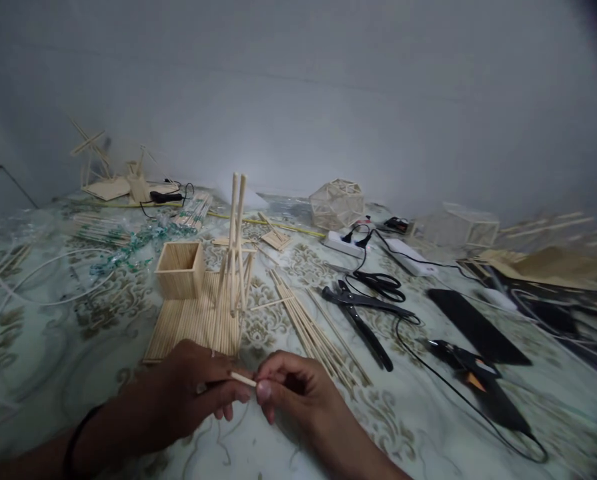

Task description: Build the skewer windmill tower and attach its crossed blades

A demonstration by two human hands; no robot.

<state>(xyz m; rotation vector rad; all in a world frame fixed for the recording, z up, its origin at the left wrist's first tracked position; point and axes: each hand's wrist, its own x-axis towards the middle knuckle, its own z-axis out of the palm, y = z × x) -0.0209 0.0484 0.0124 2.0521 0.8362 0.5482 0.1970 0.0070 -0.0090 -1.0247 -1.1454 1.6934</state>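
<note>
A short piece of wooden stick (pixel 243 379) lies between my two hands, just above the cloth at the front. My left hand (pixel 191 387) grips one end, fingers closed around it. Thumb and fingertips of my right hand (pixel 293 393) pinch the other end. Right behind them sits a model made of wooden sticks: a flat base (pixel 188 327), a square open-topped box (pixel 179 272) on its back left, and a tall upright frame of crossed sticks (pixel 237 247) on its right side.
Loose wooden sticks (pixel 318 333) lie right of the model. Further right are cutting pliers (pixel 361 320), black scissors (pixel 383 285), a glue gun (pixel 483 380) with a trailing cord, and a black slab (pixel 478 327). A power strip (pixel 345 244) and stick models (pixel 337 203) stand behind.
</note>
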